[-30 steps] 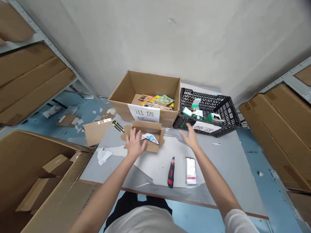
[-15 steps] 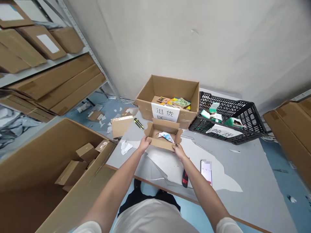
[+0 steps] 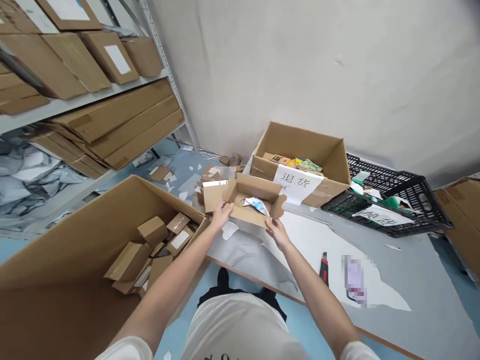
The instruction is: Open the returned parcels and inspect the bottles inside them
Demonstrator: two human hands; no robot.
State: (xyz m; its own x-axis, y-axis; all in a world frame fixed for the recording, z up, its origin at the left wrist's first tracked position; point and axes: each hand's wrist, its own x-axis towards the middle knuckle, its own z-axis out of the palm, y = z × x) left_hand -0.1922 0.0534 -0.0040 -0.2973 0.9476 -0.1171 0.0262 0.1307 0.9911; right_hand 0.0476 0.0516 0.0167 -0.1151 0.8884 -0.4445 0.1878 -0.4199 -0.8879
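Between my two hands is a small open cardboard box (image 3: 247,216), its flaps folded out. Inside it lies a crumpled white and blue wrapper (image 3: 257,205). My left hand (image 3: 221,215) grips the near left corner, fingers closed on the cardboard. At the near right corner, my right hand (image 3: 276,233) pinches the edge. The box is over the left part of the table, just in front of a larger cardboard carton (image 3: 300,145) with a paper sign and colourful packets inside.
A big carton (image 3: 75,225) holding several small boxes stands to the left. A black plastic crate (image 3: 408,185) sits right of the labelled carton. On the table (image 3: 420,280) lie a red and black utility knife (image 3: 324,270) and a phone (image 3: 355,282). Loaded shelves (image 3: 123,85) are far left.
My view has turned left. Both hands have carried the small box leftward along the table, away from the front of the labelled carton and towards the big carton.
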